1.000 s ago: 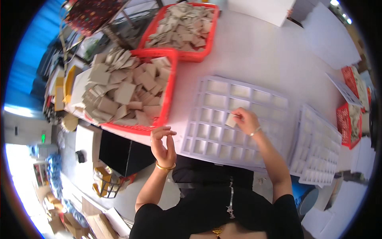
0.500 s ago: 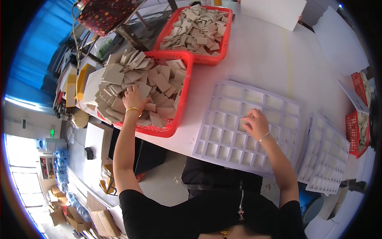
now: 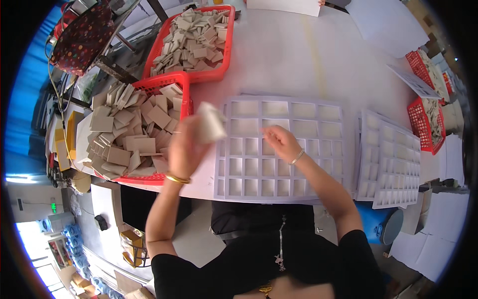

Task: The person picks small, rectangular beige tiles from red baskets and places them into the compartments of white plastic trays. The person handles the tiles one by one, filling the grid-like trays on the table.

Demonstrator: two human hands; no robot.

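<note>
Blurred by motion, my left hand (image 3: 186,149) is closed around a pale, flat, square-edged piece, perhaps a small stack of tiles (image 3: 213,123). It is raised between the near red basket (image 3: 185,94) and the white compartment tray (image 3: 249,156). Loose beige tiles (image 3: 118,156) are heaped in that basket. Over the tray's upper middle compartments hovers my right hand (image 3: 283,143), its fingers curled and thumb close to them. What they pinch, if anything, does not show. Pale bottoms or flat pieces show in the tray's compartments; I cannot tell which.
A second red basket (image 3: 229,42) of tiles stands behind the first. More compartment trays (image 3: 381,164) lie stacked at the right, and red baskets (image 3: 423,119) hang at the far right. A white board (image 3: 284,5) with a person's fingers at its edge is at the back.
My left hand has left the tile heap and swung right toward the tray, holding pale tile pieces. The right hand stays over the tray, shifted slightly. The whole view has turned.
</note>
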